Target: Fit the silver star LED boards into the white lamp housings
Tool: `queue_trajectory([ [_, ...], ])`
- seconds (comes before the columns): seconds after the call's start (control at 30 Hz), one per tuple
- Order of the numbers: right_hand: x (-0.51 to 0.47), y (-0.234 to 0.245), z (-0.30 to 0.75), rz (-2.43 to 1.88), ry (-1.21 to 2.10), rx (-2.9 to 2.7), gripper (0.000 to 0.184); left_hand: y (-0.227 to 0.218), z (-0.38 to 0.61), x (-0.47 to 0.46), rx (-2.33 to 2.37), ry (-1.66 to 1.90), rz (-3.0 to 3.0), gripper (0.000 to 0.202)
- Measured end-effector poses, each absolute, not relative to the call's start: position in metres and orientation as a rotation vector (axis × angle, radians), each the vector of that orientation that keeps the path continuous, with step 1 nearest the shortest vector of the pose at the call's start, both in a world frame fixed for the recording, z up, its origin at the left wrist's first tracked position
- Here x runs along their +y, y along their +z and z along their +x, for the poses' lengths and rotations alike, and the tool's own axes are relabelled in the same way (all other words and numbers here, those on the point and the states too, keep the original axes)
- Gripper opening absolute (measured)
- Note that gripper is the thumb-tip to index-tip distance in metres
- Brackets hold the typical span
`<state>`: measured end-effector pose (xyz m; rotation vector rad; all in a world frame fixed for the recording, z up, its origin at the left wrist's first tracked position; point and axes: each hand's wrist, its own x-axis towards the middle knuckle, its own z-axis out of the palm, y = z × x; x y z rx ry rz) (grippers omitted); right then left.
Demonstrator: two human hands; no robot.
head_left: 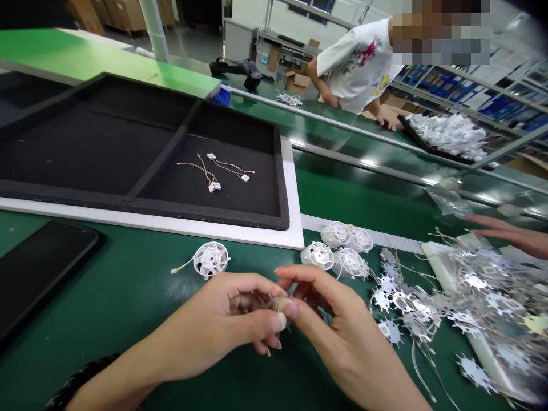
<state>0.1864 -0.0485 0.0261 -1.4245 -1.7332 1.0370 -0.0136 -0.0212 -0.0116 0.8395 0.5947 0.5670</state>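
My left hand [209, 325] and right hand [334, 325] are both curled nearly shut, and their fingertips pinch a small spiky metal piece [266, 301] between them. My fingers hide most of it, so I cannot tell which way it points. A round white plastic part [210, 258] lies just past my left hand.

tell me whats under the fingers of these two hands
The left hand and right hand pinch a small spiky silvery piece. Only part of its pointed edge shows; the hands cover the rest, so its full shape cannot be seen.
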Motion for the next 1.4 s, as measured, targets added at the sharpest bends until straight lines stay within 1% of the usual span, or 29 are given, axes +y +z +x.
queue_trajectory([
  [0.13, -0.051, 0.027, 0.195, -1.46, 1.133, -1.722, 0.032, -0.014, -0.016, -0.016, 0.609, 0.616, 0.823, 0.014],
  [0.2, -0.051, 0.027, 0.198, -1.477, 1.178, -1.699, 0.034, -0.012, -0.018, -0.013, 0.616, 0.618, 0.831, 0.013],
  [0.33, -0.051, 0.029, 0.198, -1.52, 1.254, -1.712, 0.032, -0.008, -0.021, -0.009, 0.626, 0.583, 0.816, 0.01],
  [0.47, -0.05, 0.03, 0.198, -1.47, 1.34, -1.682, 0.026, -0.008, -0.02, -0.008, 0.602, 0.598, 0.806, 0.008],
  [0.63, -0.05, 0.026, 0.195, -1.507, 1.46, -1.598, 0.027, -0.014, -0.022, -0.008, 0.625, 0.595, 0.824, 0.017],
  [0.87, -0.049, 0.028, 0.19, -1.529, 1.337, -1.643, 0.028, -0.013, -0.022, -0.01, 0.624, 0.637, 0.833, 0.019],
  [1.07, -0.049, 0.026, 0.188, -1.53, 1.3, -1.719, 0.034, -0.009, -0.017, -0.009, 0.639, 0.547, 0.743, 0.031],
  [1.17, -0.048, 0.025, 0.19, -1.497, 1.294, -1.731, 0.034, -0.008, -0.016, -0.008, 0.646, 0.546, 0.725, 0.034],
  [1.27, -0.047, 0.025, 0.192, -1.472, 1.351, -1.7, 0.031, -0.01, -0.016, -0.009, 0.643, 0.561, 0.725, 0.031],
  [1.4, -0.05, 0.022, 0.196, -1.501, 1.549, -1.588, 0.029, -0.016, -0.017, -0.01, 0.61, 0.573, 0.724, 0.025],
])
